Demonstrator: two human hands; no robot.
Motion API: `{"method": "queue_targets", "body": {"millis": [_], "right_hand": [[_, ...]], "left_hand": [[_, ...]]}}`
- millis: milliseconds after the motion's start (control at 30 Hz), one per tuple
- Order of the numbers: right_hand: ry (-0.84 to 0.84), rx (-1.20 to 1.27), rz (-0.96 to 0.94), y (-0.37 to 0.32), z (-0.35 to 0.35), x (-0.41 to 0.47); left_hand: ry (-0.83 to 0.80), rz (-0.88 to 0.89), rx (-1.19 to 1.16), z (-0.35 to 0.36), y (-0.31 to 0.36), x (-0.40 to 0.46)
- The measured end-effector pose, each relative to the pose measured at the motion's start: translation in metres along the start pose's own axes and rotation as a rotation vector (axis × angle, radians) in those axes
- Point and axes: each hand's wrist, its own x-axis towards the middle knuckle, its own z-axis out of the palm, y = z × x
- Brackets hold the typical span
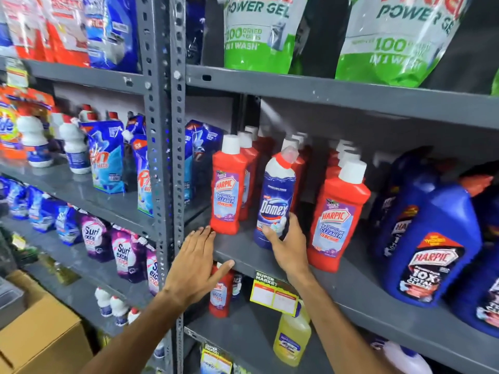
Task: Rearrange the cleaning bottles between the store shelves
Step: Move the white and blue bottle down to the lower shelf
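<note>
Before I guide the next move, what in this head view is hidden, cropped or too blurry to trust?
- Domex bottle: its base and lower label are covered by the right hand, so whether it rests on the shelf is unclear.
- Rear red Harpic bottles: blocked by the front row, count unknown.
- Price tag: print too blurred.
- Lower red bottle: top hidden by the left hand.
- Green pouches: cropped by the top edge.

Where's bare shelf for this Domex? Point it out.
Bare shelf lies between the left red Harpic bottle and the Domex bottle in the right hand. Rightward it is crowded: red Harpic bottle, blue Harpic jug.
</note>
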Motion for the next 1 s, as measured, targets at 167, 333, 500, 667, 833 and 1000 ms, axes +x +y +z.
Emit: {"method": "queue_targets", "body": {"millis": [167,333,500,667,833,1000], "right_hand": [[-0.007,-0.043,-0.001,0.001,-0.002,0.005],[0.0,-0.065,0.035,-0.002,-0.001,0.001],[0.007,-0.049,0.066,-0.004,0.0,-0.007],[0.001,-0.019,0.031,-0.011,0.007,-0.038],[0.029,-0.015,-0.034,-0.021,0.01,-0.082],[0.017,-0.011,-0.059,-0.019,0.013,-0.122]], "left_hand": [[0.003,-0.002,0.016,-0.003,0.004,0.0],[-0.034,-0.003,0.01,-0.005,0.003,-0.002],[-0.082,0.017,0.01,-0.009,0.002,-0.001],[-0.003,0.074,-0.068,-0.002,-0.001,-0.029],[-0.004,0.184,-0.052,0.031,-0.006,-0.079],[-0.113,0.179,-0.009,0.057,-0.018,-0.11]]}}
